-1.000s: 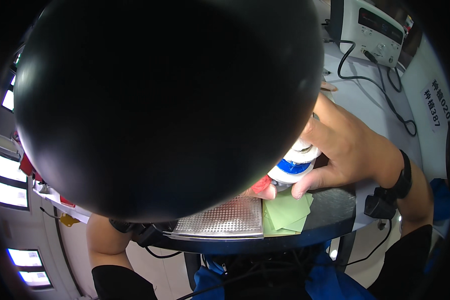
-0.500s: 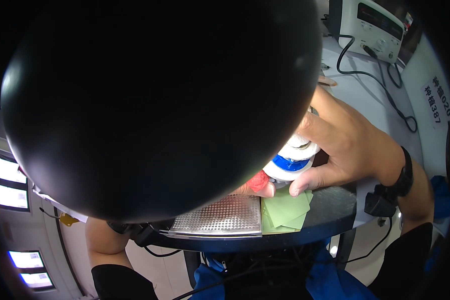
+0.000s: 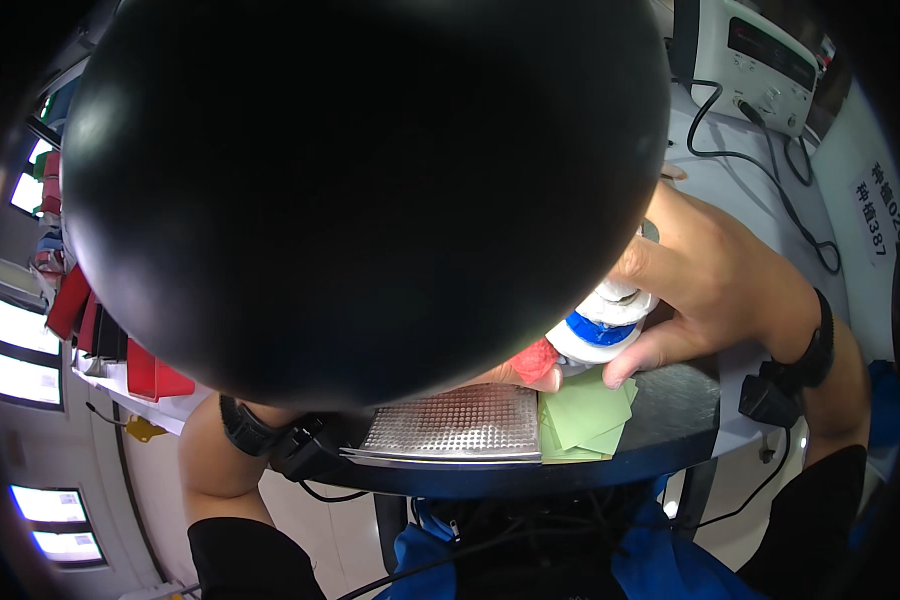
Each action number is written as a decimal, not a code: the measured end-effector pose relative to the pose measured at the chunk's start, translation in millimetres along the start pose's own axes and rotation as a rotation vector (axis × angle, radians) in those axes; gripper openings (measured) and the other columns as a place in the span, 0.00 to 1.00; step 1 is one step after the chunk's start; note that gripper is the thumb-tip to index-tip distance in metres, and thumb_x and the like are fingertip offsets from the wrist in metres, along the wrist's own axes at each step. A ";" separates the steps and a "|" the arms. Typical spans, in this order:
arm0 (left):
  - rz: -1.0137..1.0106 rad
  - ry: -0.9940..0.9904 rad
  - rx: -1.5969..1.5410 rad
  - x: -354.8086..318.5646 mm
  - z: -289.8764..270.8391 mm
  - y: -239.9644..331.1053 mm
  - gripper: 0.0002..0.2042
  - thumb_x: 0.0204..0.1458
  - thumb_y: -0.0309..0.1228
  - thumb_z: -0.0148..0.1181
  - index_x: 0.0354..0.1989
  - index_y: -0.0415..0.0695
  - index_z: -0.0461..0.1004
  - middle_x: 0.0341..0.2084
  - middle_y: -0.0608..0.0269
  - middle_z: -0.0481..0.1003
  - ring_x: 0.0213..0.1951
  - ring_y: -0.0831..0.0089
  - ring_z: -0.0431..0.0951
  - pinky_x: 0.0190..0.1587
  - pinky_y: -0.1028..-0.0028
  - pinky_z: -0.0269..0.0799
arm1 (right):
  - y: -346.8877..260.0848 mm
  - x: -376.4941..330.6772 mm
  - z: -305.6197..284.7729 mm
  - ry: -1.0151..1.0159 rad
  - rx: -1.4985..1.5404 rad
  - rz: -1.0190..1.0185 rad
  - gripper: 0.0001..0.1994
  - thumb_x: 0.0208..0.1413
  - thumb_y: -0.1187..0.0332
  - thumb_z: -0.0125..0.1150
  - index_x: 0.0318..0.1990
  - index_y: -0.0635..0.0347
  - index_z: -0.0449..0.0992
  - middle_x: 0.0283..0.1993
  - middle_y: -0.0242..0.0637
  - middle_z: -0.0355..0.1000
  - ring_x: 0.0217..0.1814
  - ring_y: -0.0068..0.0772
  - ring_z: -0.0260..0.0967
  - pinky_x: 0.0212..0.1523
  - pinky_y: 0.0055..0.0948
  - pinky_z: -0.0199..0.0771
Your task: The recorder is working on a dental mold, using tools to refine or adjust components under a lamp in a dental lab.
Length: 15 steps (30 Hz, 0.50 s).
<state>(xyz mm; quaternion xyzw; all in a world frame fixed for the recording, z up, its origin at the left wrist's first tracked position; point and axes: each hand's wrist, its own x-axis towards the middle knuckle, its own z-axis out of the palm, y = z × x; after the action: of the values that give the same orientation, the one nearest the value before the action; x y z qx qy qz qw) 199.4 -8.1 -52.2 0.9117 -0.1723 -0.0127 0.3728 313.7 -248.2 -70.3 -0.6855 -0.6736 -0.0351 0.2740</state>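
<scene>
A large black rounded thing fills the upper middle and hides much of the work. My right hand is closed round a white round piece with a blue band, its thumb low on the near side. Only a thumb tip of my left hand and a strip of skin show from under the black thing. The thumb presses by a red crumpled lump that touches the white piece's left side. What else those fingers hold is hidden.
A clear dimpled plastic sheet and green paper slips lie along the dark table edge. A white device with knobs and a black cable stands at far right. Red bins stand at left.
The whole view has shifted, so things sit slightly further right and the red bins show at left. Both hands keep the same hold at the white piece.
</scene>
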 end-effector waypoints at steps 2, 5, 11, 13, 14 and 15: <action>-0.018 0.014 -0.015 -6.0 -0.2 3.2 0.46 0.35 0.39 0.87 0.66 0.42 0.69 0.60 0.61 0.74 0.62 0.71 0.72 0.68 0.68 0.62 | -2.6 2.8 -1.6 -0.007 0.000 -0.014 0.42 0.37 0.41 0.79 0.60 0.54 0.74 0.56 0.51 0.68 0.54 0.52 0.71 0.50 0.42 0.76; -0.033 0.025 -0.011 -10.7 -2.3 5.4 0.46 0.35 0.39 0.87 0.65 0.42 0.69 0.60 0.61 0.74 0.62 0.71 0.72 0.68 0.68 0.61 | -3.8 5.1 -0.6 0.001 0.033 -0.028 0.43 0.37 0.42 0.80 0.60 0.54 0.74 0.56 0.51 0.68 0.55 0.52 0.71 0.51 0.43 0.76; 0.006 0.019 0.024 0.8 3.6 -3.5 0.46 0.35 0.39 0.87 0.65 0.42 0.70 0.60 0.61 0.74 0.62 0.70 0.72 0.69 0.68 0.61 | -1.3 -2.4 -0.4 -0.041 0.002 0.041 0.42 0.40 0.42 0.78 0.62 0.55 0.73 0.60 0.54 0.66 0.55 0.54 0.71 0.54 0.43 0.75; -0.013 0.055 0.112 -9.0 -2.6 10.4 0.46 0.35 0.39 0.87 0.65 0.42 0.70 0.60 0.61 0.74 0.62 0.70 0.72 0.69 0.68 0.61 | -8.3 2.5 -1.7 -0.058 0.009 0.045 0.43 0.41 0.41 0.77 0.62 0.57 0.72 0.62 0.57 0.64 0.56 0.55 0.70 0.56 0.44 0.74; -0.014 0.065 0.129 -9.5 -0.6 10.8 0.46 0.35 0.39 0.87 0.65 0.42 0.70 0.60 0.61 0.74 0.62 0.70 0.72 0.69 0.68 0.61 | -7.5 2.7 -0.2 -0.057 0.006 0.050 0.43 0.41 0.41 0.77 0.62 0.57 0.72 0.62 0.57 0.64 0.56 0.55 0.70 0.56 0.44 0.74; -0.009 0.063 0.128 -9.4 1.5 6.7 0.46 0.35 0.39 0.87 0.65 0.42 0.70 0.60 0.61 0.74 0.62 0.70 0.72 0.69 0.68 0.61 | -5.4 2.9 2.0 -0.033 0.005 0.018 0.44 0.42 0.41 0.76 0.63 0.58 0.71 0.62 0.58 0.63 0.57 0.56 0.70 0.56 0.44 0.74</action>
<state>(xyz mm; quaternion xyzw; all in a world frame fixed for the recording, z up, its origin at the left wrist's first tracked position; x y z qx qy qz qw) 188.3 -10.5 -49.7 0.9343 -0.1570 0.0252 0.3190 308.2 -245.0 -69.1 -0.6914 -0.6719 -0.0195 0.2648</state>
